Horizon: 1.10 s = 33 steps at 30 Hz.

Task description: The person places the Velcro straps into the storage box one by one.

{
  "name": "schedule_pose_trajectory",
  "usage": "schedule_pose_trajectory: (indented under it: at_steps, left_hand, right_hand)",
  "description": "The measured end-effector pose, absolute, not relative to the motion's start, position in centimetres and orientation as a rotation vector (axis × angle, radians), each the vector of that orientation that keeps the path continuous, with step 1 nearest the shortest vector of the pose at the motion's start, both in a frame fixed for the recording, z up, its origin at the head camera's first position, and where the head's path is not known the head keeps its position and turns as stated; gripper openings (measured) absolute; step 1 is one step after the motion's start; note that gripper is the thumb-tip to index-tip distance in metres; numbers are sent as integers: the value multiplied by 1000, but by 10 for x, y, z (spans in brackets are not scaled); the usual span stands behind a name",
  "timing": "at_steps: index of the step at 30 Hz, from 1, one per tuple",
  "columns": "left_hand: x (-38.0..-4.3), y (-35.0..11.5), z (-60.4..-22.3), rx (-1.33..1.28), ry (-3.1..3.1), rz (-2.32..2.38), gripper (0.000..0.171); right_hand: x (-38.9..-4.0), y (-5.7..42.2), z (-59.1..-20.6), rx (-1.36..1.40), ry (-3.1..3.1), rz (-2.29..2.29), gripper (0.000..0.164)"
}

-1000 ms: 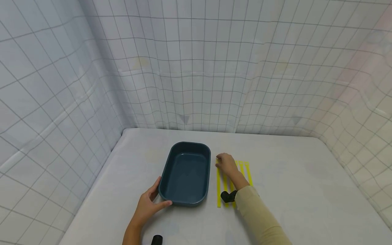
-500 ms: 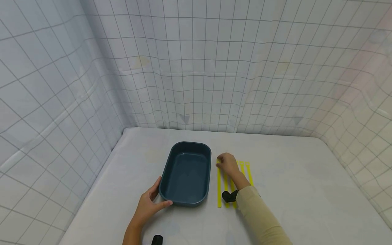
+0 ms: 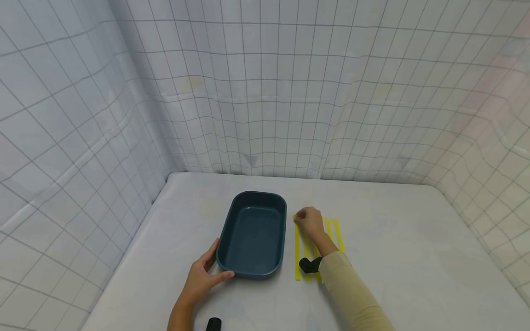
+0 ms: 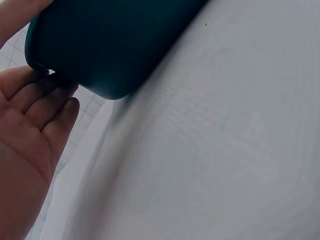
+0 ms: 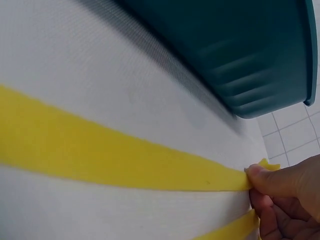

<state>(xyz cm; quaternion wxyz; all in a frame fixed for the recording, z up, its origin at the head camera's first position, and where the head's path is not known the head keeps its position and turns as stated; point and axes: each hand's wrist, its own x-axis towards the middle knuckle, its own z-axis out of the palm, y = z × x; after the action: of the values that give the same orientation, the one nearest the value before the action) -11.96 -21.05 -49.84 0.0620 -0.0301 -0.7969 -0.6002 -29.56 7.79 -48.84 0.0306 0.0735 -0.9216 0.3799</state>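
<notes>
A dark teal rectangular plastic bin point(image 3: 251, 239) with rounded corners stands on the white table. My left hand point(image 3: 199, 278) holds its near left corner, thumb on the front rim and fingers along the left side. In the left wrist view the fingertips of that hand point(image 4: 35, 110) meet the bin's wall point(image 4: 100, 50). Right of the bin, several flat yellow strips point(image 3: 339, 236) lie side by side. My right hand point(image 3: 312, 224) pinches the far end of the leftmost yellow strip point(image 5: 125, 155) between thumb and fingers, partly covering the strips beside it.
White cloth covers the table point(image 3: 414, 257), which stretches away on both sides. Grid-patterned white curtains point(image 3: 265, 92) enclose the back and sides. Black devices are on both wrists, the right one point(image 3: 309, 265) over the strips.
The right hand's fingers have closed in on the far end of the leftmost yellow strip. The left hand and the bin stay as they were.
</notes>
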Motion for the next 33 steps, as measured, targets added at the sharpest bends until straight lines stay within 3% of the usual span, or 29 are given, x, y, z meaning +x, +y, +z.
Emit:
schedule_pose_trajectory:
  at_steps: [17, 33]
  left_hand:
    - [-120, -209, -498, -48, -2418, -1824, 94]
    - [-120, -210, -498, -44, -2413, -1836, 94]
  right_hand:
    - [-292, 81, -487, 60, -2761, 1376, 13]
    - [-281, 97, -472, 66, -2674, 1684, 22]
